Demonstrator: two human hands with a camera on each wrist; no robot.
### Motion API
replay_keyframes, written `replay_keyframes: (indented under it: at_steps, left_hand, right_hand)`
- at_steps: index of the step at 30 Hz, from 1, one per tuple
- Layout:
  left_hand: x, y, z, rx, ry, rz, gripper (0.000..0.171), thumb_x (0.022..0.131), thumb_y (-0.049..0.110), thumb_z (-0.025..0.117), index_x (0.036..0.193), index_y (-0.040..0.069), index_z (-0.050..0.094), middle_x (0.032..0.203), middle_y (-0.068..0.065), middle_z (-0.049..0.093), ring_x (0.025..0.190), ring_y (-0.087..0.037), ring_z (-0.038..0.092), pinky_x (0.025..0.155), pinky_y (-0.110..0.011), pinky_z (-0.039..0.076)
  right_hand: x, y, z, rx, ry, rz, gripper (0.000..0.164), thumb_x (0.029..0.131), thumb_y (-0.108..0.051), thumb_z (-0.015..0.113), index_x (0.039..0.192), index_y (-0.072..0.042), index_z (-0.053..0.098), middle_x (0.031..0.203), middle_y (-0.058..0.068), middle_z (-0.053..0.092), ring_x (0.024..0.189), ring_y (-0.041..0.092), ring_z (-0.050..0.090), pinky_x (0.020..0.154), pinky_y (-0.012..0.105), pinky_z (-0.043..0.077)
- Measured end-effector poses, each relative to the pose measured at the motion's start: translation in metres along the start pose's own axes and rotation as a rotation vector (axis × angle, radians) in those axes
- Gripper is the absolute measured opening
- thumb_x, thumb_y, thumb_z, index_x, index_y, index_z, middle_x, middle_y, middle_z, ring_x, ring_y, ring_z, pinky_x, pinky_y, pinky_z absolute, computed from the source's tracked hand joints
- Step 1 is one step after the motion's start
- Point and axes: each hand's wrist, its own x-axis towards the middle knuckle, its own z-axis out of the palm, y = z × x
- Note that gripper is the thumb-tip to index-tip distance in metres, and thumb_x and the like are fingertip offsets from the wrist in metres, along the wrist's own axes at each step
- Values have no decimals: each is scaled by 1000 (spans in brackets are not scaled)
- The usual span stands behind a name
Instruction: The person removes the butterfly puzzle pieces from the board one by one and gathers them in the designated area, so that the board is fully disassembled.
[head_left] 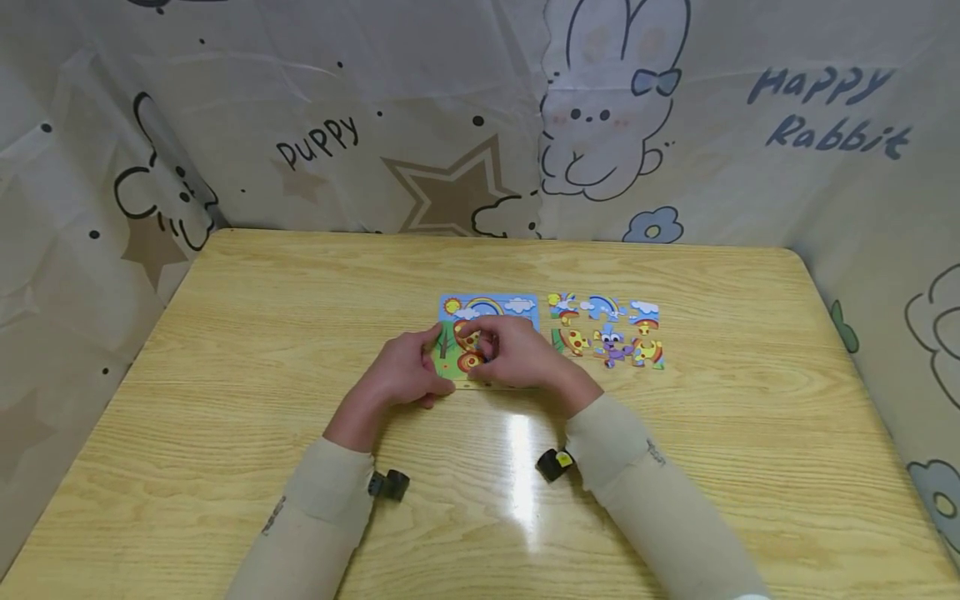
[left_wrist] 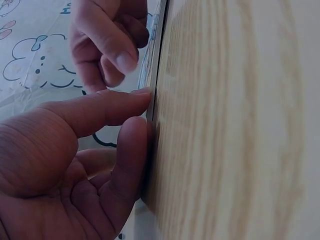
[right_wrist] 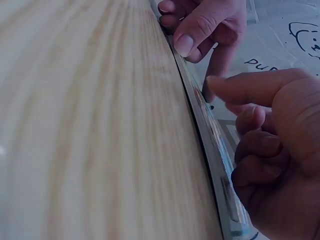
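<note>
A picture puzzle board [head_left: 491, 305], with a rainbow, sun and green ground, lies on the table. My left hand [head_left: 405, 367] grips its left side, with the thumb at the near left corner. Over the board's middle is my right hand [head_left: 517, 354], its thumb and index finger apart around a red-and-yellow butterfly wing [head_left: 469, 340]. In the right wrist view, the right thumb [right_wrist: 255, 89] points at the board while the other fingers curl; no loose piece shows there. Part of the board is hidden beneath this hand.
Loose puzzle pieces lie in two rows right of the board, among them a purple butterfly-body piece [head_left: 613, 346] and a cloud piece [head_left: 645, 312]. Behind the wooden table [head_left: 247, 333] hangs a printed cloth [head_left: 435, 67].
</note>
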Motion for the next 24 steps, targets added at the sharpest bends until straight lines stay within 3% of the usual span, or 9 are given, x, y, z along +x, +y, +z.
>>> replay_keyframes:
  at_steps: [8,15,24]
  left_hand:
    - [0,1,1,8,7,-7,99,79,10,85,158,9,26,69,-10,61,50,-21,64,55,-33,52]
    - [-1,1,1,-19,-1,-12,98,79,8,85,158,8,27,70,-11,61,50,-22,63,53,-34,54]
    - [-1,2,-1,-18,-12,-12,98,80,9,84,158,9,26,70,-11,61,51,-23,63,54,-34,54]
  right_hand:
    - [6,5,2,-40,-52,28,45,78,-10,84,120,-11,67,72,-3,54,65,12,48,69,30,43]
    - [9,3,0,28,-102,95,48,78,-5,84,121,-9,65,74,0,52,68,14,48,70,29,43]
    - [11,3,0,72,-108,113,46,78,-2,85,118,-10,63,72,1,49,67,15,45,71,30,42]
